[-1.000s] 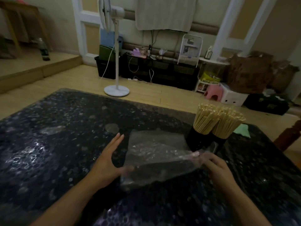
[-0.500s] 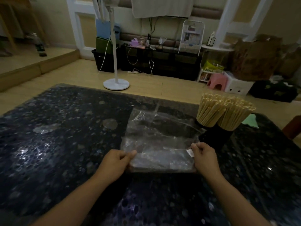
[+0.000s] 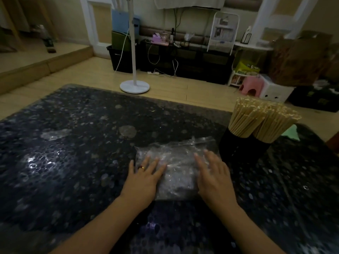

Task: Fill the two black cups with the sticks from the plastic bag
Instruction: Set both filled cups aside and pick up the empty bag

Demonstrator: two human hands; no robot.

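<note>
A clear plastic bag (image 3: 178, 162) lies folded flat on the dark speckled table (image 3: 73, 153), with no sticks visible in it. My left hand (image 3: 145, 176) presses flat on the bag's left side, fingers straight, a ring on one finger. My right hand (image 3: 213, 173) presses flat on its right side. Two black cups (image 3: 240, 149) stand side by side just right of the bag. Both are packed with upright bundles of pale wooden sticks (image 3: 260, 121) that fan out above the rims.
A green cloth (image 3: 291, 133) lies behind the cups near the table's right edge. Beyond the far table edge a white fan stand (image 3: 134, 86) rises from the wooden floor. Black storage crates, a pink stool (image 3: 250, 87) and boxes line the wall.
The bag has been folded over toward me into a smaller flat packet. Both hands went from pinching its near edge to pressing flat on top of it.
</note>
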